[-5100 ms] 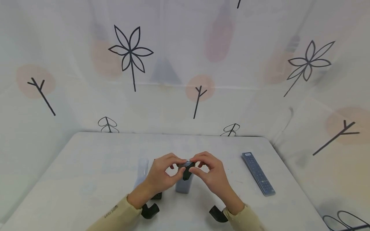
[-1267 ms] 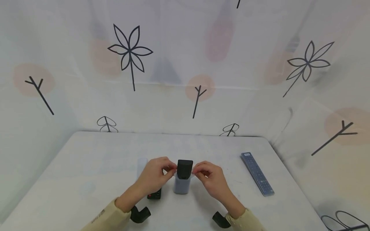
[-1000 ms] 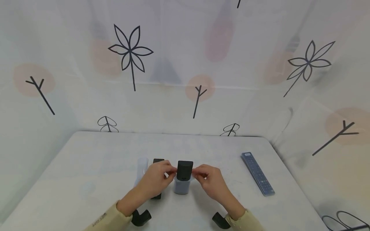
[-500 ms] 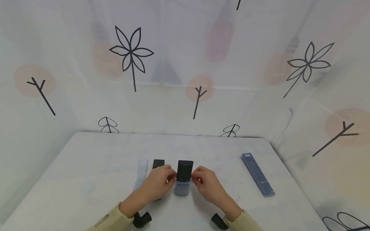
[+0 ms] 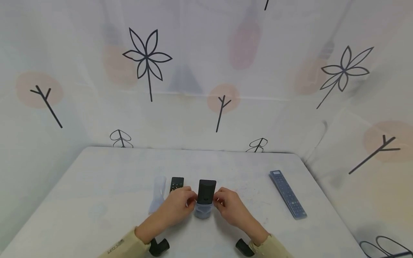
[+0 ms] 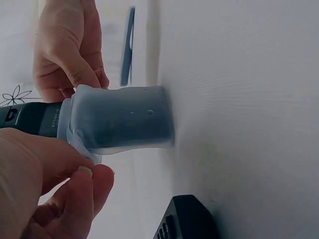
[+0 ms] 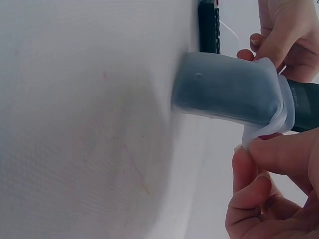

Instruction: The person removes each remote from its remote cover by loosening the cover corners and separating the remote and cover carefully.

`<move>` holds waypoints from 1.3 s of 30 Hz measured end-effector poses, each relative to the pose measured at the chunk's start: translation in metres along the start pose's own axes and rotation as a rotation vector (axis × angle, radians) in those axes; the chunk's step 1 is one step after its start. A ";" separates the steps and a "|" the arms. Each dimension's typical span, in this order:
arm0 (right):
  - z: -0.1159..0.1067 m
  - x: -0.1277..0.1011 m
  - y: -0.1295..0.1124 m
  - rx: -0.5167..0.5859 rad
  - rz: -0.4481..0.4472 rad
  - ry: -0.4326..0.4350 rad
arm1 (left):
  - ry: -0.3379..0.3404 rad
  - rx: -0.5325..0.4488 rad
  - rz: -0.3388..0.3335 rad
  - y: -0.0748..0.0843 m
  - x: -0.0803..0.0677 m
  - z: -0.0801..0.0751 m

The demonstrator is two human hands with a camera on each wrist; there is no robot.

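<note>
A black remote control [image 5: 206, 191] stands upright on the table, its lower part inside a translucent bluish silicone sleeve [image 5: 203, 211]. The sleeve's upper rim is folded and bunched, clearest in the left wrist view, where the sleeve [image 6: 122, 119] reaches the tabletop. My left hand [image 5: 179, 204] pinches the rim on one side between thumb and fingers. On the opposite side my right hand [image 5: 231, 208] pinches it too; the right wrist view has that hand [image 7: 269, 184] with a stretched flap of rim between thumb and forefinger.
Behind my left hand lies a second black remote [image 5: 176, 183], partly covered. Left of it is a loose clear sleeve [image 5: 158, 195]. A long remote in a blue cover [image 5: 288, 194] lies at the right. A patterned curtain [image 5: 193, 118] hangs beyond the table's far edge.
Both hands have moved lower along the remote, and the sleeve's rim sits lower, with more bare remote above it. Earliest, the hands held at the top, where the remote was mostly hidden.
</note>
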State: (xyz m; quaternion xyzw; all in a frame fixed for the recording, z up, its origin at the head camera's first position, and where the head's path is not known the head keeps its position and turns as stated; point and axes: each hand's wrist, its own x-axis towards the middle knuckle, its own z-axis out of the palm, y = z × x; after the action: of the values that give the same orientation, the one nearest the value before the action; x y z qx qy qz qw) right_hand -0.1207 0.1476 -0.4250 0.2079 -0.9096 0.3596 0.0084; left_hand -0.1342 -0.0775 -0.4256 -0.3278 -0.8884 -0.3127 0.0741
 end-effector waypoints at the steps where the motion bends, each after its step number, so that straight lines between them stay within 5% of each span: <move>1: 0.000 0.000 0.000 0.000 -0.002 -0.004 | -0.002 0.005 -0.001 0.000 0.000 0.001; 31: 0.010 0.003 0.006 0.054 0.082 -0.085 | -0.013 -0.011 -0.080 -0.005 -0.001 0.014; 39: 0.012 0.003 0.005 0.042 0.092 -0.045 | 0.044 -0.013 -0.028 -0.009 -0.002 0.015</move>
State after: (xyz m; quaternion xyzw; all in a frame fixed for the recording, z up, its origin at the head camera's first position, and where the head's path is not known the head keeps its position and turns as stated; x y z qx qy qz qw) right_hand -0.1232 0.1417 -0.4368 0.1741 -0.9103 0.3740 -0.0330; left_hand -0.1374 -0.0747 -0.4432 -0.3091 -0.8890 -0.3264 0.0872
